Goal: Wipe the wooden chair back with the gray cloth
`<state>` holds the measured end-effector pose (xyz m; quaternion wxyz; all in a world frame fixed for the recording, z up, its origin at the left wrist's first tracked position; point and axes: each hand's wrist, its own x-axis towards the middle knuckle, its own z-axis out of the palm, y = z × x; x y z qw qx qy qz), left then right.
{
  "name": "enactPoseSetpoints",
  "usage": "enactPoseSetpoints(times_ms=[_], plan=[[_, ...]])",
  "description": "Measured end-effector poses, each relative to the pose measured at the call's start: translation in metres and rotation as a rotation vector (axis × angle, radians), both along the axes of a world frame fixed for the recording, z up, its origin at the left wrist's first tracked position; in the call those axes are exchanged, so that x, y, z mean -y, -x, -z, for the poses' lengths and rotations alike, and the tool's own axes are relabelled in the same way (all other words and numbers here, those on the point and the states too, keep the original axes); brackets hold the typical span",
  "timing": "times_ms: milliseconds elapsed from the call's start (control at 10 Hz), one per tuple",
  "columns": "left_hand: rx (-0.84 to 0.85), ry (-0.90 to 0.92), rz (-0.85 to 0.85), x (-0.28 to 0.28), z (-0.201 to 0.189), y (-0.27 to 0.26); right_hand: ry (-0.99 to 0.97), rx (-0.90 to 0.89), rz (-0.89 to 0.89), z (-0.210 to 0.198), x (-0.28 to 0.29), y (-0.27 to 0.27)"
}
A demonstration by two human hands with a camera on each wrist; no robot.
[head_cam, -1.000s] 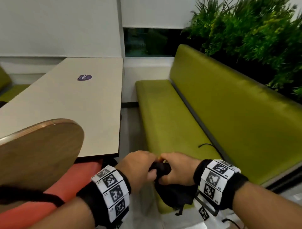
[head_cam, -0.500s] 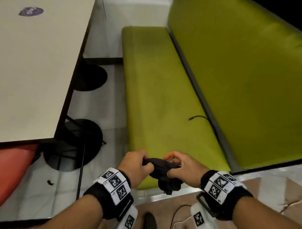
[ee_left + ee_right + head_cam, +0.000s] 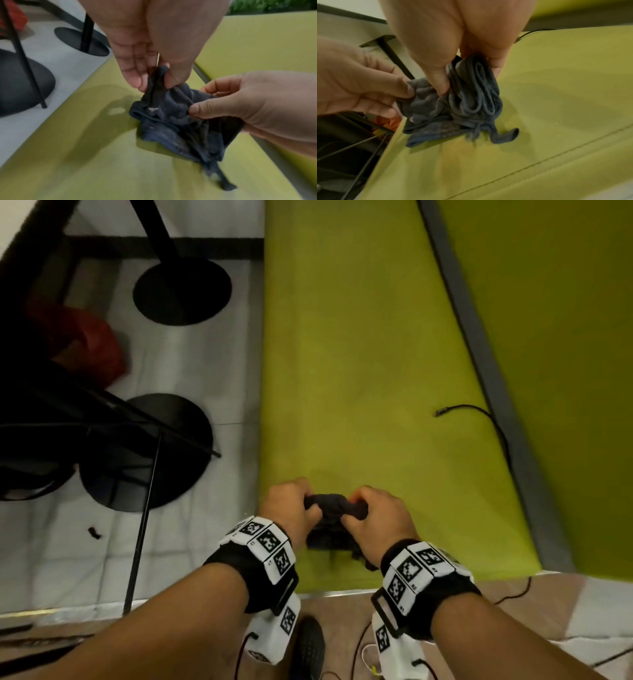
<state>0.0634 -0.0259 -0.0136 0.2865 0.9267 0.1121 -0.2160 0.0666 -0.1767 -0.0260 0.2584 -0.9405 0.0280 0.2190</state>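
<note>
Over the green padded bench seat point(image 3: 359, 378) | left hand point(image 3: 291, 510) and right hand point(image 3: 375, 517) fingers pinch the bunched dark gray cloth point(image 3: 180, 119) | head has tipped down, wooden chair back now out of view | wiping not started

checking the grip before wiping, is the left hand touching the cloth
Touching: the left wrist view shows the left hand pinching a fold of the cloth.

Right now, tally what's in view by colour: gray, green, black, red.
Gray: 1, the cloth, held by left hand and right hand.
Green: 1, the bench.
Black: 3, two round table bases and a cable.
Red: 1, a chair seat.
Total: 6.
</note>
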Motion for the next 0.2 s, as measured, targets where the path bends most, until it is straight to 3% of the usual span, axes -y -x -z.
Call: enactPoseSetpoints(times_ms=[200], plan=[[-0.002, -0.153, 0.179, -0.0001, 0.0138, -0.0156, 0.077, 0.038, -0.085, 0.0122, 0.0024, -0.015]])
